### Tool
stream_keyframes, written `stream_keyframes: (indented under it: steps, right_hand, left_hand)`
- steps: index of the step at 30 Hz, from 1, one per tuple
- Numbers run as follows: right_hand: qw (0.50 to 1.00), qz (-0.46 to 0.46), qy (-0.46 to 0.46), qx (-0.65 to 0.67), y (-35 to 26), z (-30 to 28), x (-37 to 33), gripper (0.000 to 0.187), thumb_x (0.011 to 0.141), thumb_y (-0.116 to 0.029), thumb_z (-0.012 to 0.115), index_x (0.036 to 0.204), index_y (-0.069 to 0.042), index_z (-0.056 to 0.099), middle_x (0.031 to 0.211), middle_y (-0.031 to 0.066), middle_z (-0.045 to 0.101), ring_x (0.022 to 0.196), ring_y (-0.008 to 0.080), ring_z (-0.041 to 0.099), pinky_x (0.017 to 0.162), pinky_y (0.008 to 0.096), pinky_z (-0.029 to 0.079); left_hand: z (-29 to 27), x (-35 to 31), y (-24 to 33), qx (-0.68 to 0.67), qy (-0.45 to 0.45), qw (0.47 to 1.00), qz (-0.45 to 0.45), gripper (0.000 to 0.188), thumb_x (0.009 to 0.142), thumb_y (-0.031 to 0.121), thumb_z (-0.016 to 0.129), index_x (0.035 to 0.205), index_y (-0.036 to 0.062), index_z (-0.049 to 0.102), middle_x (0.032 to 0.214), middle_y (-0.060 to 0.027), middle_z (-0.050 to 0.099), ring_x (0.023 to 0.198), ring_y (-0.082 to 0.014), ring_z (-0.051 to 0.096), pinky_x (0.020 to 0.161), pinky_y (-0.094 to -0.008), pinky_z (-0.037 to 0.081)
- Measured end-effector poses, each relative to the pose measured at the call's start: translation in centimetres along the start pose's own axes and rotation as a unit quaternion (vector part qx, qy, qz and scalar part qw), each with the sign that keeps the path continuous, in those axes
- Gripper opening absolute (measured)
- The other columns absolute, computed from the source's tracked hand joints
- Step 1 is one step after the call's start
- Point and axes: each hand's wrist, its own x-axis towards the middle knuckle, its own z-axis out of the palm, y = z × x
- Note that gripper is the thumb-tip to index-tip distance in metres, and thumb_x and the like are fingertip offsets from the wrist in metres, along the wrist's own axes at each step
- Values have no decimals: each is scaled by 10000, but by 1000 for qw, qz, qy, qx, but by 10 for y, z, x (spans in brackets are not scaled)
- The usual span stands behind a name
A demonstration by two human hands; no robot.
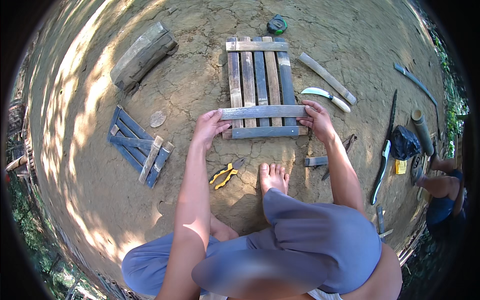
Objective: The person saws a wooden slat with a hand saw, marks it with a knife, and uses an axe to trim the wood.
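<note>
A flat bamboo slat lies crosswise between my hands, held at its two ends. My left hand pinches the left end, thumb on top. At the other end, the fingers of my right hand close around the slat. Beneath it on the ground is a slatted bamboo panel, made of several upright strips with crosspieces near its far and near ends. The slat sits just beyond the near crosspiece and covers part of the strips; whether it touches them I cannot tell.
Yellow-handled pliers lie near my foot. Right of the panel are a curved knife and a bamboo strip. A tape measure, log, small slatted frame, saw and black bag surround it. Another person's leg shows far right.
</note>
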Motion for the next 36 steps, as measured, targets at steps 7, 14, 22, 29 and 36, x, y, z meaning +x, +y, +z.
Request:
stream_keyframes:
  steps: [7, 14, 22, 29, 36]
  right_hand:
    - [1000, -13, -15, -3, 5, -7, 2, 270, 1067, -167, 565, 1294, -30, 614, 1097, 96, 717, 885, 183, 724, 736, 278, 603]
    - [996, -16, -22, -87, 1, -12, -3, 235, 1043, -143, 608, 1224, 1, 643, 1075, 93, 725, 830, 168, 730, 645, 242, 560]
    - [996, -9, -21, -88, 1, -15, -5, 222, 1042, -156, 614, 1207, -11, 649, 1061, 75, 723, 826, 151, 723, 658, 240, 563]
    - [997, -14, -15, -77, 5, -14, -3, 225, 1039, -132, 607, 1209, 11, 645, 1058, 92, 724, 819, 167, 729, 649, 242, 572]
    - [997, -22, -17, -76, 7, -16, -3, 216, 1034, -119, 609, 1203, 12, 641, 1043, 99, 721, 796, 167, 732, 626, 230, 570]
  left_hand:
    - [1, 3, -4, 21, 7, 1000, -7, 269, 1047, 204, 617, 1185, -23, 660, 1107, -125, 722, 1013, -218, 721, 874, -317, 608]
    - [-6, 2, -11, 48, -10, 999, 8, 250, 1047, 219, 616, 1145, -5, 672, 1107, -109, 727, 982, -195, 721, 865, -296, 607]
    - [0, -6, -8, 65, -4, 998, 5, 232, 1042, 206, 625, 1130, 1, 685, 1071, -98, 736, 967, -179, 718, 859, -278, 597]
    - [1, -11, -9, 52, 2, 999, 12, 232, 1041, 194, 626, 1138, -9, 679, 1078, -94, 728, 977, -180, 714, 877, -286, 601]
    - [1, -9, -10, 40, 8, 999, 8, 227, 1037, 195, 633, 1131, -7, 682, 1055, -84, 725, 959, -164, 707, 870, -290, 605]
